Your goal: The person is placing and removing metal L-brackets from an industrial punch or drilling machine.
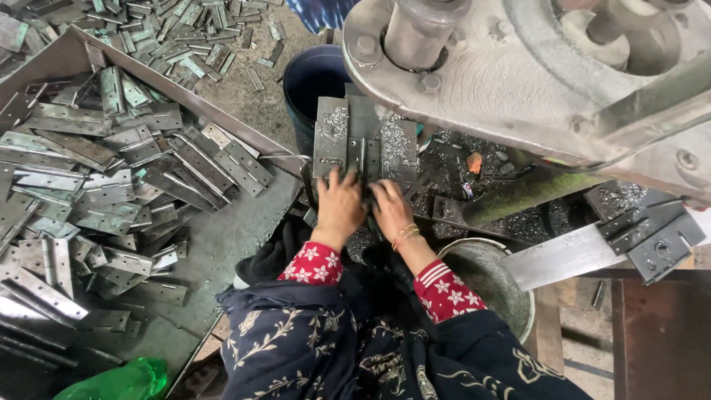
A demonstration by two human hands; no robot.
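Sleeves of red cloth with white flowers [307, 264] sat closest, over a dark lap with pale leaf prints; a green plastic bag [118, 381] lay at the bottom left; a round metal bucket [518, 296] stood just beside the right arm; the left hand [338, 207] and the right hand [390, 209] were side by side, close together, fingers curled down onto the near edge of a grey metal hinge [363, 155]; the hinge lay flat on the press surface [437, 167], which was dusted with shiny metal bits; I could not tell if the fingers pinched the hinge or only pressed on it; gold bangles [405, 235] ringed the right wrist; a big tray [222, 244] on the left held a heap of hinges [111, 185]; a few dark hinges [652, 237] lay on the right; farther off stood a dark blue bucket [315, 81]; a big grey machine [533, 67] hung over the surface; more loose metal pieces [178, 37] covered the floor at the far left.
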